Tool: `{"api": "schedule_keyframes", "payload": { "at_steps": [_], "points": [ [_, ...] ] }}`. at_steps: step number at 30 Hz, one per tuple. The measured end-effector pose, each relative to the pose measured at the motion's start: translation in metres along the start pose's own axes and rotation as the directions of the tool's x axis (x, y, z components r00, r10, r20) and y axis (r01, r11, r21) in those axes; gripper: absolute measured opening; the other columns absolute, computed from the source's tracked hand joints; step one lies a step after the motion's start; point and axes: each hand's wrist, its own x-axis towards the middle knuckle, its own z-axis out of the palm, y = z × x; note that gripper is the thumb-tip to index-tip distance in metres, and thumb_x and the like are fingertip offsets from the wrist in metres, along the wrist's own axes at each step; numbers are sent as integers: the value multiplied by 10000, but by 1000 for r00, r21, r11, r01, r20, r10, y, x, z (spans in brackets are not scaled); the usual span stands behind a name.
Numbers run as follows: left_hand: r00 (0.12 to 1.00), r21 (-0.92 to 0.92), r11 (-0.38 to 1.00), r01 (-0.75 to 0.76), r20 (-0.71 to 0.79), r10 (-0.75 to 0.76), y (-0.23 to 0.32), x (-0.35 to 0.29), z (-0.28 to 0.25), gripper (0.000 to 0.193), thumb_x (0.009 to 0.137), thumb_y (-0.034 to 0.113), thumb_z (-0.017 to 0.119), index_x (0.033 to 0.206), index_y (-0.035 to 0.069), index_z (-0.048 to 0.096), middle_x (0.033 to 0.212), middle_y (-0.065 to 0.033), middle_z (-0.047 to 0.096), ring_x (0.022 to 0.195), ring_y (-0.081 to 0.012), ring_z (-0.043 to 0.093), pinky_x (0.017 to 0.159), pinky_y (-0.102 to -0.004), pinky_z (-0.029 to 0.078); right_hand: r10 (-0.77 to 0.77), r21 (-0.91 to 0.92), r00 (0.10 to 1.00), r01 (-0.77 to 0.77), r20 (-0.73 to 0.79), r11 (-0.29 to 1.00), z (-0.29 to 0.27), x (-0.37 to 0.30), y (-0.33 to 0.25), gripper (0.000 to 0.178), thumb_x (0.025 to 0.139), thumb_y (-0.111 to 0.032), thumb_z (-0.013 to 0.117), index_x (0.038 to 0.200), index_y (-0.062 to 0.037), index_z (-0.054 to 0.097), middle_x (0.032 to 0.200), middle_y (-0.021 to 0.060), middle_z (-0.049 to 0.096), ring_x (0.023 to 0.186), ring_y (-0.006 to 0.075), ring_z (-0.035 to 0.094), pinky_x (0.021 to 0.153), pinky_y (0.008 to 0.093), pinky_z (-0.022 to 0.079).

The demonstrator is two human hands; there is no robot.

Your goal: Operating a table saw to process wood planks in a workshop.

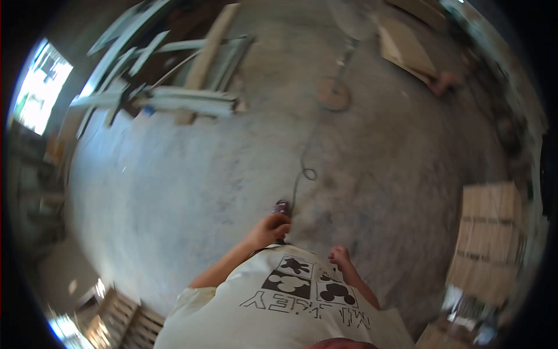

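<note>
My left hand point(274, 229) is in front of my waist with its fingers curled inward. Whatever it may hold is hidden by the fingers. Just beyond the knuckles shows a small dark purplish thing point(281, 206), which may be a shoe tip. A thin dark cable point(303, 160) starts beside this hand, makes a small loop on the floor and runs away from me. It leads toward the round brown base point(334, 95) of what looks like a pedestal fan. To the right of my waist, my right hand point(339, 256) is closed into a loose, slightly blurred fist, apart from other things.
Pale boards and a wooden frame point(197, 100) are piled at the far left. At the right stands a strapped stack of wood point(487, 232). A wooden pallet point(119, 317) lies near left. A large tan board point(404, 47) leans at the far right, beside a blurred reddish shape point(446, 83).
</note>
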Motion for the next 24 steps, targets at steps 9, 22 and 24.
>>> {"api": "schedule_keyframes", "payload": {
  "at_steps": [9,22,24],
  "points": [
    [976,194,980,-33,217,-10,46,190,-5,222,938,171,609,1076,-2,591,838,-55,630,693,-131,596,642,-272,493,-14,28,961,23,-275,999,-49,21,-125,132,855,-130,578,937,-37,624,809,86,641,675,205,667,533,321,535],
    [958,403,911,80,221,-182,127,405,76,194,930,130,602,1055,-17,594,843,-71,648,747,-128,622,662,-267,520,-168,-212,981,145,-95,966,-180,213,-45,134,824,-101,598,691,-95,580,642,63,544,651,248,627,496,407,474],
    [947,398,903,164,194,-257,138,441,113,212,923,129,609,1070,-24,598,861,-81,656,775,-134,627,675,-266,524,-379,-738,917,342,126,582,-212,217,-164,118,817,-90,606,701,-68,610,669,62,590,653,205,642,507,395,493]
  ]
}}
